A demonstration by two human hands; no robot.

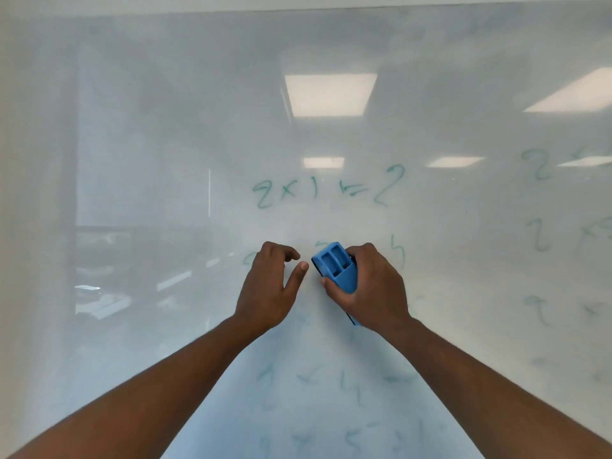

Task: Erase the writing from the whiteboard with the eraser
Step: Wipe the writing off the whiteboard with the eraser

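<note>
A glossy whiteboard fills the view, with green sums written on it. The top line reads "2 x 1 = 2". My right hand grips a blue eraser and holds it at the board over the second line, so only the end of that line shows to its right. My left hand is just left of the eraser, fingers loosely curled and thumb out, holding nothing. Fainter green lines run lower down between my forearms.
A second column of green writing runs down the right side of the board. Ceiling lights and a room reflect in the surface. The board's top edge is near the top of the view.
</note>
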